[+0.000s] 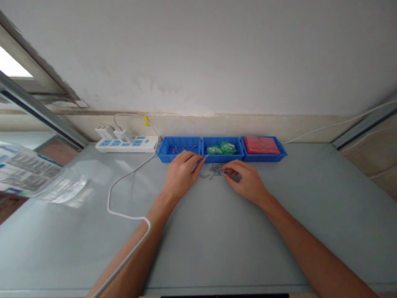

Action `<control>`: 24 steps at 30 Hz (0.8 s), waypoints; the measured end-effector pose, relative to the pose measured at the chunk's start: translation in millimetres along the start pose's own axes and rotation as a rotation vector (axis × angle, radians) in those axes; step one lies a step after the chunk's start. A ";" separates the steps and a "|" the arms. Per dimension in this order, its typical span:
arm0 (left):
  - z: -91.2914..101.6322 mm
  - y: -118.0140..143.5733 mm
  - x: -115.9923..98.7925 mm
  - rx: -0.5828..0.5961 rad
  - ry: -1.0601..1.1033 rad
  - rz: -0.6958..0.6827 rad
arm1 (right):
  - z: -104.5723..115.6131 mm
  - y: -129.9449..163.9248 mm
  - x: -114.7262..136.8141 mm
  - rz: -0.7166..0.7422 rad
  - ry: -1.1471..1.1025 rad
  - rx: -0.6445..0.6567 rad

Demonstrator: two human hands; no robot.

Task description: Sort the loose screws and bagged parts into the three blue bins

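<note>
On table [198, 231], right hand [246, 180] seemingly pinching screws [217, 169]

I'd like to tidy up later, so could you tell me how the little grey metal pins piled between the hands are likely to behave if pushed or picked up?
The pins look thin and stiff, so they probably won't bend. Lying loose on the smooth table, they would likely scatter or roll when pushed. Being tiny, they are probably light and fiddly to pinch; the left hand seems to take one at a time.

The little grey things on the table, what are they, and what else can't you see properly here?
- Small grey pieces, head view: too small and blurred to name.
- Object under right hand: fingers cover most of it.
- Left hand fingertips: pinching something too small to tell.
- Left blue bin contents: tiny, unclear.
</note>
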State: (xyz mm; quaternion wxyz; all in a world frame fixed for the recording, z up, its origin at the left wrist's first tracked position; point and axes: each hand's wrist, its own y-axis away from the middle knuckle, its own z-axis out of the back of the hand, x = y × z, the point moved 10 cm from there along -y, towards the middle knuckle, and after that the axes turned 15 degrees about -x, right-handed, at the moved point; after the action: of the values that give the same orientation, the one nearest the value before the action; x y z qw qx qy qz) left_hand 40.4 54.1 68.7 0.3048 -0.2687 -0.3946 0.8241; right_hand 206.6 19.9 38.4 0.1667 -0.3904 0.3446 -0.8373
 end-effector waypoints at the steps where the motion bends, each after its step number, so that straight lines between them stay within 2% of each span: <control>1: 6.8 -1.8 13.0 -0.055 -0.067 0.064 | -0.8 0.7 -0.1 0.011 0.022 0.005; 4: 16.7 -2.0 43.0 -0.088 -0.167 0.219 | -3.7 1.7 3.6 0.059 0.066 0.030; 6: 18.4 -1.6 49.6 -0.073 -0.175 0.253 | -8.1 2.4 8.7 0.098 0.098 0.069; 9: 14.5 -3.2 37.0 -0.029 -0.109 0.185 | -19.0 4.8 17.8 0.170 0.190 0.154; 13: -7.7 1.7 2.4 0.177 0.042 0.016 | -36.2 8.5 26.3 0.247 0.301 0.239; 15: -15.9 6.1 -7.6 0.256 0.065 -0.027 | -42.3 8.8 26.9 0.254 0.330 0.248; 19: -21.4 10.2 -8.6 0.296 0.036 -0.024 | -50.0 8.9 27.3 0.283 0.379 0.248; 24: -20.9 10.6 -4.6 0.288 0.018 0.000 | -52.3 10.3 30.5 0.347 0.403 0.252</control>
State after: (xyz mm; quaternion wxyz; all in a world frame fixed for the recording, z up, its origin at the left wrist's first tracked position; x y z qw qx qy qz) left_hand 54.7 55.7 49.6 0.3438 -0.2296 -0.2696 0.8697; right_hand 146.9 19.2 23.6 0.2829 -0.1277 0.3258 -0.8930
